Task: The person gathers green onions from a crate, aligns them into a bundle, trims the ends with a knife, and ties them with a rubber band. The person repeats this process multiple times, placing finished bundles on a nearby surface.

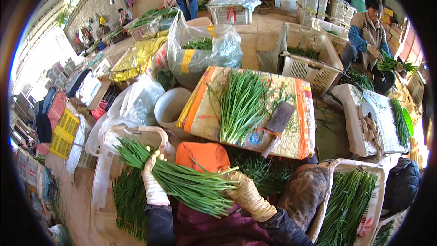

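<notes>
A thick bundle of long green leaves, apparently garlic chives point(194, 182), lies across my lap, held between both hands. My left hand point(153, 174), in a white glove, grips it toward its leafy end. At the pale stem ends is my right hand point(247, 193), in a soiled glove; its fingers are partly hidden by stalks. In front of me, more loose chives point(242, 106) lie on a board wrapped in printed sacking point(201, 109). Beside them rests a broad-bladed cleaver point(280, 118), its handle pointing toward me.
Left of me a plastic crate point(99, 191) holds tied chives point(129, 201). On my right stands another filled crate point(380, 184). A bucket point(170, 107) and a plastic bag of greens point(205, 54) lie beyond. A co-worker point(370, 37) handles greens at right.
</notes>
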`<state>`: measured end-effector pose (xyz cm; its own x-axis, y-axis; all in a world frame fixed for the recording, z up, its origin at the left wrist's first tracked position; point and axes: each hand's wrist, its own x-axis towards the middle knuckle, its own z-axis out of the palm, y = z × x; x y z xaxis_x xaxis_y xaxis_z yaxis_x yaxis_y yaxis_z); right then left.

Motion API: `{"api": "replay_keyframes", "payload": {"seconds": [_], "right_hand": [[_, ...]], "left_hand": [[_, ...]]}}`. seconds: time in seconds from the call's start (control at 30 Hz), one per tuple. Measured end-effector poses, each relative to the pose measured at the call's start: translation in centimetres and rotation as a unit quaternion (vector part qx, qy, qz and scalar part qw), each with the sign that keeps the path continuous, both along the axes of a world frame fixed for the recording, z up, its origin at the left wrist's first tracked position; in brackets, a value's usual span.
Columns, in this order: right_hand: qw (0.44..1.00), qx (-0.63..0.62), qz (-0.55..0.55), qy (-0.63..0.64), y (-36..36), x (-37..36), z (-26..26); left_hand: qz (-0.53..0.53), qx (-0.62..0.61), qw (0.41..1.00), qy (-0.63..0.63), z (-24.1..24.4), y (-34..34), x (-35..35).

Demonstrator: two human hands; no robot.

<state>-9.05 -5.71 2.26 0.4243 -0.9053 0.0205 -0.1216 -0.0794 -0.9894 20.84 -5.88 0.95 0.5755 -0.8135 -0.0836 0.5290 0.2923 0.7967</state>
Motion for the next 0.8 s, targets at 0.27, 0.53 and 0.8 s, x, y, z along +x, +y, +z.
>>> {"api": "replay_keyframes", "payload": {"seconds": [0.27, 0.53, 0.8], "right_hand": [[0.955, 0.165, -0.015, -0.247, 0.5, -0.9, 0.6], [0.984, 0.058, -0.044, -0.165, 2.0, -0.1, -0.3], [0.964, 0.158, -0.001, -0.214, 1.7, -0.3, 2.5]], "left_hand": [[0.009, 0.024, 0.993, 0.111, 0.0, 0.3, -0.8], [-0.008, -0.012, 0.996, 0.085, 0.6, 0.7, -1.8], [-0.025, -0.026, 0.990, 0.138, 1.1, 0.5, -1.7]]}}
